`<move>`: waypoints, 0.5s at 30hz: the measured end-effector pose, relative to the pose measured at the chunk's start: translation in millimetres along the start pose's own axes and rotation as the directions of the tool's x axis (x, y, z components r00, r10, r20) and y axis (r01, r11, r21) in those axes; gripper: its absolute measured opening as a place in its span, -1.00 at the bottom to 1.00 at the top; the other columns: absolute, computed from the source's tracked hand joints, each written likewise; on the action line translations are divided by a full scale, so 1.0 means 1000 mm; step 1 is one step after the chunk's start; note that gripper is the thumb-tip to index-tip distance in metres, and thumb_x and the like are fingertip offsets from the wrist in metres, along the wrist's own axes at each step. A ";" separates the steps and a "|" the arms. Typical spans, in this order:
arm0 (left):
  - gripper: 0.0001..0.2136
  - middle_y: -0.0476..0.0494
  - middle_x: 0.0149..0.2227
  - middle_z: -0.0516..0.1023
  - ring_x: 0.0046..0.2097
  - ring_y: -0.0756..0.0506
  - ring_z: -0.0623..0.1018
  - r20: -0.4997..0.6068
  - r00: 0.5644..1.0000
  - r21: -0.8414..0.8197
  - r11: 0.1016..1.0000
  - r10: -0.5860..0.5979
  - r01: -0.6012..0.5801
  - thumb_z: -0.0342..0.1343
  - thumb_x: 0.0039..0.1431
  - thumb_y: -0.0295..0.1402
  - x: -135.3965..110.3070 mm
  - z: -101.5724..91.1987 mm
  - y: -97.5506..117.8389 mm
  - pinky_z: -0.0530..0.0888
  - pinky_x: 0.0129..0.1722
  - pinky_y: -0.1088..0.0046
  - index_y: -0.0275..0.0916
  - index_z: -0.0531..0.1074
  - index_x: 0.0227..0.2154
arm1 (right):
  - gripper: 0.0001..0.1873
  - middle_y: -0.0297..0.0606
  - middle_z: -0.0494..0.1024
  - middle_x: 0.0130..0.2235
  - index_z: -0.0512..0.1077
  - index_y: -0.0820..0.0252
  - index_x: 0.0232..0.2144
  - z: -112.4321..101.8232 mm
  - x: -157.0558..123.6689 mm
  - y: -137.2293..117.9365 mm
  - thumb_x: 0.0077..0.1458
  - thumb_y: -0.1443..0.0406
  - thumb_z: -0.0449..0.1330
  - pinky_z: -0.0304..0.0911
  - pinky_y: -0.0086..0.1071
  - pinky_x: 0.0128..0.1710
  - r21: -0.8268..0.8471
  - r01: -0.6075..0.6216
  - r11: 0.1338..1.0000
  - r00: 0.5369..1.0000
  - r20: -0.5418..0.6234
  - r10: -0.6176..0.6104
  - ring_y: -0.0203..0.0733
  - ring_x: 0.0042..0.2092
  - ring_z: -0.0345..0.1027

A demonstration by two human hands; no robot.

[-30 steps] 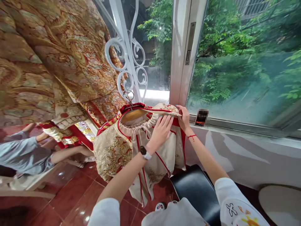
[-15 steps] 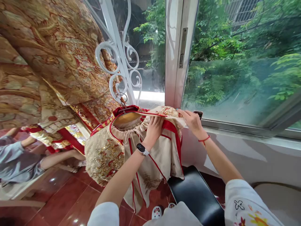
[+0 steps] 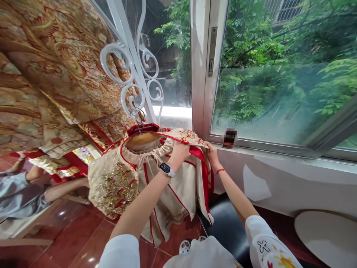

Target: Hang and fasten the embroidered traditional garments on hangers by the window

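A cream garment [image 3: 178, 193] with red piping, a drawstring neck and gold sequin embroidery hangs from a clothes hanger [image 3: 139, 124]. My left hand [image 3: 181, 153], with a watch on its wrist, is closed on an embroidered panel [image 3: 186, 136] near the neck opening; its fingertips are hidden under the cloth. The outer end of this panel is pinched by my right hand [image 3: 212, 154], which has a red cord at the wrist. The panel stretches between both hands, slanting down to the right.
The hanger's hook meets a white scrolled metal frame [image 3: 132, 96]. Large gold patterned robes [image 3: 55, 67] hang at left, with a seated person [image 3: 25, 193] below. A black seat [image 3: 228, 219] stands under the garment. Windows [image 3: 264, 93] and a sill are in front; a pale round seat [image 3: 326, 234] is at right.
My right hand has drawn in and down to the left, and the panel's outer end has dropped with it. My left hand's fingers have gone from on top of the cloth to beneath the panel.
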State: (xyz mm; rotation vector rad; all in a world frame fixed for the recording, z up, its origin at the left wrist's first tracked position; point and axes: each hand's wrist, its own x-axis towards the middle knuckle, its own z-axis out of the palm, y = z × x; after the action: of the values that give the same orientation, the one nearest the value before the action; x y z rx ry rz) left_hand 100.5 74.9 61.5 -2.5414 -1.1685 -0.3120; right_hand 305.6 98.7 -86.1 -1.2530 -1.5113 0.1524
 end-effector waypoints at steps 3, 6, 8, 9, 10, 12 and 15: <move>-0.63 -0.43 -0.02 0.58 0.06 -0.31 0.53 0.025 0.999 0.005 1.000 0.020 -0.020 0.02 0.11 -0.53 -0.002 -0.004 0.000 0.36 0.06 0.17 -0.36 0.52 -0.02 | -0.57 -0.20 0.54 -0.30 0.49 0.23 0.00 -0.024 0.008 0.009 0.21 0.36 -0.08 0.29 -0.41 -0.29 -0.319 0.139 0.937 0.990 0.062 -0.126 -0.19 -0.29 0.38; -0.67 -0.37 -0.18 0.63 -0.08 -0.29 0.59 0.076 0.997 -0.012 1.000 0.024 -0.023 0.08 0.10 -0.48 -0.004 -0.012 0.000 0.39 -0.03 0.19 -0.29 0.53 -0.06 | -0.61 -0.25 0.47 -0.39 0.51 0.21 -0.02 -0.057 0.042 0.010 0.24 0.37 -0.04 0.17 -0.47 -0.40 -0.444 0.225 0.867 0.974 0.123 -0.189 -0.23 -0.36 0.30; -0.64 -0.32 -0.25 0.64 -0.15 -0.28 0.61 0.105 0.994 -0.011 1.000 0.021 -0.020 0.13 0.08 -0.43 -0.005 -0.020 0.001 0.40 -0.08 0.19 -0.25 0.50 -0.02 | -0.62 -0.23 0.46 -0.39 0.52 0.18 -0.03 -0.076 0.072 0.004 0.24 0.39 -0.01 0.14 -0.46 -0.39 -0.479 0.257 0.839 0.966 0.120 -0.228 -0.21 -0.33 0.29; -0.63 -0.32 -0.24 0.64 -0.16 -0.28 0.61 0.116 0.993 -0.001 1.000 0.022 -0.022 0.14 0.07 -0.41 -0.005 -0.024 0.001 0.40 -0.10 0.20 -0.24 0.49 -0.01 | -0.64 -0.22 0.45 -0.39 0.52 0.17 -0.04 -0.084 0.087 -0.001 0.24 0.40 0.00 0.14 -0.46 -0.39 -0.500 0.277 0.821 0.960 0.116 -0.254 -0.20 -0.31 0.29; -0.63 -0.33 -0.23 0.63 -0.16 -0.27 0.60 0.132 0.991 0.012 1.000 0.023 -0.025 0.15 0.06 -0.40 -0.004 -0.028 0.001 0.40 -0.12 0.22 -0.24 0.49 -0.02 | -0.65 -0.22 0.45 -0.38 0.52 0.15 -0.04 -0.091 0.100 -0.007 0.24 0.40 0.02 0.14 -0.45 -0.37 -0.517 0.294 0.804 0.954 0.110 -0.278 -0.19 -0.29 0.29; -0.68 -0.33 -0.24 0.63 -0.18 -0.26 0.60 0.192 0.981 0.026 0.999 0.025 -0.030 0.14 0.04 -0.39 -0.002 -0.035 -0.001 0.42 -0.17 0.25 -0.25 0.53 -0.10 | -0.65 -0.22 0.47 -0.34 0.51 0.13 -0.03 -0.102 0.118 -0.020 0.26 0.40 0.01 0.16 -0.44 -0.33 -0.518 0.309 0.797 0.948 0.098 -0.303 -0.19 -0.27 0.31; -0.70 -0.33 -0.19 0.64 -0.13 -0.28 0.60 0.223 0.974 0.010 0.998 0.051 -0.055 0.12 -0.01 -0.41 0.003 -0.038 -0.004 0.43 -0.12 0.24 -0.27 0.57 -0.18 | -0.57 -0.14 0.54 -0.17 0.47 0.19 0.05 -0.114 0.113 -0.033 0.30 0.42 -0.10 0.23 -0.41 -0.19 -0.405 0.332 0.852 0.943 0.122 -0.310 -0.21 -0.17 0.38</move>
State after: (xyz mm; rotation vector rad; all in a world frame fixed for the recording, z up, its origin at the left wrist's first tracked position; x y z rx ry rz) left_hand 96.5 64.7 98.6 -2.6406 -1.1714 -0.0038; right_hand 393.3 112.0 51.5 -1.3090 -1.8405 -0.3877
